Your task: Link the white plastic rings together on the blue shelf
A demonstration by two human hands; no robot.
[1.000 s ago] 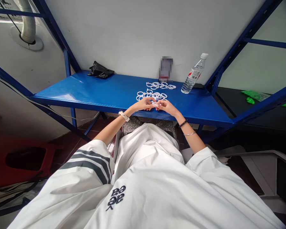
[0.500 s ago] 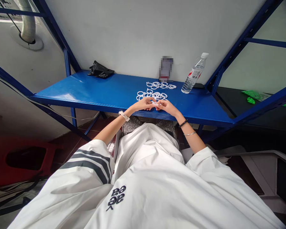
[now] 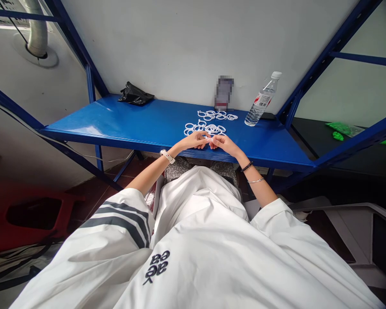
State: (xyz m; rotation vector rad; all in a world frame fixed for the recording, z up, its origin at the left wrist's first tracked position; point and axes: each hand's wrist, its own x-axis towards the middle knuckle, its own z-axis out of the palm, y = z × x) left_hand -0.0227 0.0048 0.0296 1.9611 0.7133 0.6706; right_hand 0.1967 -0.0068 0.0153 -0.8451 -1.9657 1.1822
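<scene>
Firstly, L hand (image 3: 194, 140): nearside & L of bottle (image 3: 261, 101); thumb & fingertips pinched on small white piece (image 3: 208, 137), mostly hidden. R hand (image 3: 224, 143): btwn L hand & bottle, nearside; fingertips pinched on same pc., prob. b/c its size needs both hands to steady it. Front rings (image 3: 211, 128): white, loose heap, L of bottle, just past fingers, prob. for short reach. Back rings (image 3: 209, 116): 2nd white group, L of bottle, apart from front lot; why, can't tell. Blurred item (image 3: 224, 93): upright, L of bottle, prob. leant on wall (image 3: 167, 47) for support. Bottle: cap on, prob. set aside for elbow room. Dark flat item (image 3: 269, 116): by bottle base. Black bag (image 3: 136, 94): crumpled, far L of bottle, prob. out of way. Blue table (image 3: 141, 124): under bottle & rest.
</scene>
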